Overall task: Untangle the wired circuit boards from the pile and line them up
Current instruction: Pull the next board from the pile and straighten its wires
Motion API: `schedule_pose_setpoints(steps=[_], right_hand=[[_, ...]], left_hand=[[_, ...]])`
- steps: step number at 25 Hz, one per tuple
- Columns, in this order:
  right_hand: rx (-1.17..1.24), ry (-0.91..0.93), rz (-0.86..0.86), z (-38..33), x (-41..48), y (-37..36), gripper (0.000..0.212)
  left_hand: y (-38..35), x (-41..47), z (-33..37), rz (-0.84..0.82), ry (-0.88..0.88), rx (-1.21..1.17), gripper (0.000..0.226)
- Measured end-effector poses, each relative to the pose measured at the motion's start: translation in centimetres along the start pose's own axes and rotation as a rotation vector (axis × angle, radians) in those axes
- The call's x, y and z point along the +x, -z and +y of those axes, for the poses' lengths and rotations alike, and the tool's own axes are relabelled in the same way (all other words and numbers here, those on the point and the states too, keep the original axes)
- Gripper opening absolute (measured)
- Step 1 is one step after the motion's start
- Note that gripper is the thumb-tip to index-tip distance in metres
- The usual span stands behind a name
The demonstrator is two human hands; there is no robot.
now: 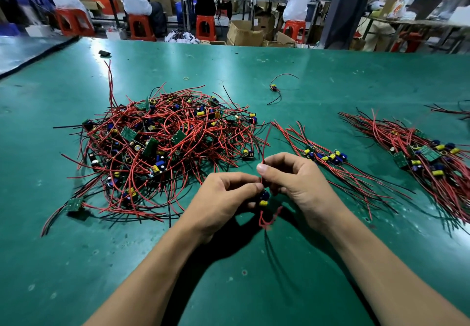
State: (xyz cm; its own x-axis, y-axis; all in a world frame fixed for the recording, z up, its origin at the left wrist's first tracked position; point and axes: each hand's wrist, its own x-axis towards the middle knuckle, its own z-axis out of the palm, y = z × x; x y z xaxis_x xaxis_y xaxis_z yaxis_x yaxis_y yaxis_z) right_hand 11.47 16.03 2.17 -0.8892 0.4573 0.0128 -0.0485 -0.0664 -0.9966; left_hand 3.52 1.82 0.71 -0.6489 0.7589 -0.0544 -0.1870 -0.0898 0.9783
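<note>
Over a glossy green desk, two hands lift one wired circuit board in front of the pile.
The pile is a loose mound of thin red and black wires and small green boards, left of two combed-straight rows. The left hand has a narrow pinching grip on the blue-and-yellow-capped board, and the right hand pinches its red wire.

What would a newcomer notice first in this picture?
A big tangled pile of red and black wires with small green circuit boards lies left of centre on the green table. Before it, the left hand and right hand pinch one wired board with blue and yellow parts. Two lined-up rows of boards lie right.
</note>
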Motion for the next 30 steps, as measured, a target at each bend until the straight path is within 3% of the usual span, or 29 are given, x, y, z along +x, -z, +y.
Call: schedule_pose_setpoints(steps=[6,9,13,16,23,27,30], right_hand=[[-0.124,-0.029,-0.125,0.0,-0.2,0.3,0.015],[-0.071,-0.056,-0.14,0.1,-0.3,0.4,0.018],[0.153,-0.11,-0.06,0.5,-0.2,-0.5,0.008],[0.202,-0.134,0.083,0.8,0.3,-0.9,0.015],[0.378,0.007,0.379,0.4,1.9,-0.4,0.019],[0.494,-0.08,0.389,-0.2,1.9,0.2,0.017],[0.62,-0.212,0.29,-0.9,1.6,0.7,0.012]], left_hand=[[0.0,0.1,0.0,0.009,-0.055,0.12,0.013],[-0.1,-0.1,0.1,0.001,-0.07,0.136,0.014],[-0.2,0.0,0.4,0.031,-0.049,0.104,0.013],[-0.4,0.2,0.5,0.058,-0.018,0.083,0.012],[-0.7,0.2,0.7,0.067,0.027,0.074,0.01],[-0.7,0.0,0.9,0.062,0.026,0.067,0.013],[-0.6,0.0,0.8,0.076,0.019,0.088,0.014]])
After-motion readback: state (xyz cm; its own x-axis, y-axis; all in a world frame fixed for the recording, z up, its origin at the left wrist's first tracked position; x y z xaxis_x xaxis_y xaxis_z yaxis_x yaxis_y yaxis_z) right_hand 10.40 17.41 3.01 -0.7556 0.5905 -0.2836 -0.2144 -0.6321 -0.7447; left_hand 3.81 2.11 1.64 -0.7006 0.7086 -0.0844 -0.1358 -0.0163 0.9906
